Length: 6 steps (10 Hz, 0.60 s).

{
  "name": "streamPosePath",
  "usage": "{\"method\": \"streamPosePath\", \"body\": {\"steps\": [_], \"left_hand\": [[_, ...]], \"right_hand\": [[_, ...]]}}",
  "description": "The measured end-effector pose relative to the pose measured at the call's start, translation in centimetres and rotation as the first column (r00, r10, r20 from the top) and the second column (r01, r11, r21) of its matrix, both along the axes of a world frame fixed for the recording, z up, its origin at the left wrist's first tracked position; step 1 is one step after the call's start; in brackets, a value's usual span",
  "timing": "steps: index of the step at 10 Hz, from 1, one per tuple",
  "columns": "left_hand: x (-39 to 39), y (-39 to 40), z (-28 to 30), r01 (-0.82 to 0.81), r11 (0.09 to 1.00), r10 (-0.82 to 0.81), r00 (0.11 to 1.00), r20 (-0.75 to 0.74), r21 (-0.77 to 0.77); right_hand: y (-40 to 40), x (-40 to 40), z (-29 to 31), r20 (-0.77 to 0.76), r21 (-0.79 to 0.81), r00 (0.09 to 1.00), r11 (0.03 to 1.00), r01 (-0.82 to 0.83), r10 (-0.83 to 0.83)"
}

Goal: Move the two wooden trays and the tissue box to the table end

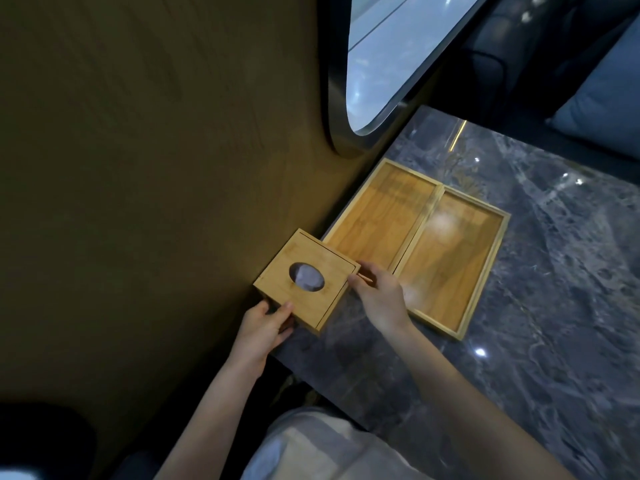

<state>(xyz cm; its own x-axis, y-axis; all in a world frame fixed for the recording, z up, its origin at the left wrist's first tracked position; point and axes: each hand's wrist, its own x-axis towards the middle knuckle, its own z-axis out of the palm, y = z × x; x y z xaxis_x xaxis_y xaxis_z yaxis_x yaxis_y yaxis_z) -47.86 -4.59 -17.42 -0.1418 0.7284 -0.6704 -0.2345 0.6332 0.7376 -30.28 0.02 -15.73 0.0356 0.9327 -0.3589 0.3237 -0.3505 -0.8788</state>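
**Both hands on the tissue box, trays parked next to it**

Gripping w/ both hands rn. Left hand (265,325) comes up from the bottom of the frame, forearm angled toward the wall, thumb laid on the top face of the tissue box (306,280) at its near corner, other fingers curled under/around that corner, so it's clamped on the box. Right hand (379,294) reaches in from the lower right, arm stretched out over the table (540,306), wrist pretty straight, fingertips pressed to the box's right side edge. Fingers partly curled, not a fist. Can't tell if it's touching the tray rim under it too.

Box is wooden, square-ish, oval hole on top w/ pale tissue showing. It sits at the table's left edge right up by the brown wall (138,168), near corner sticking out a bit past the table's near-left corner. Can't tell whether it's lifted or resting.

Two wooden trays, left tray (377,216) and right tray (453,258), lie flat side by side, long edges touching, left one along the wall-side edge. Box's far corner overlaps the left tray's near end.
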Motion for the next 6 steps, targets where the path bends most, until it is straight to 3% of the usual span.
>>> {"method": "streamPosePath", "body": {"steps": [1, 2, 3, 4, 5, 6], "left_hand": [[-0.5, 0.5, 1.0, 0.139, 0.988, -0.146, 0.981, -0.125, -0.061], [-1.4, 1.5, 3.1, 0.336, 0.92, -0.385, 0.875, -0.295, -0.204], [-1.8, 3.1, 5.9, 0.501, 0.818, -0.574, 0.689, -0.442, -0.282], [-1.1, 5.6, 9.6, 0.639, 0.73, -0.662, 0.57, -0.487, -0.244], [1.1, 8.5, 13.5, 0.766, 0.629, -0.677, 0.455, -0.579, -0.133], [4.1, 11.3, 17.0, 0.817, 0.572, -0.603, 0.363, -0.71, -0.068]], "right_hand": [[0.0, 0.1, 0.2, -0.016, -0.033, 1.0, 0.999, -0.013, 0.013], [-0.1, 0.4, 0.6, -0.04, -0.065, 0.999, 0.998, -0.003, 0.0], [0.1, 1.6, 1.7, -0.071, -0.084, 0.996, 0.995, 0.047, -0.053], [0.8, 3.3, 4.1, -0.172, -0.082, 0.978, 0.991, 0.105, -0.118], [1.5, 5.8, 8.0, -0.269, 0.06, 0.944, 0.975, 0.216, -0.193], [1.0, 8.7, 12.9, -0.386, 0.258, 0.883, 0.888, 0.38, -0.266]]}}
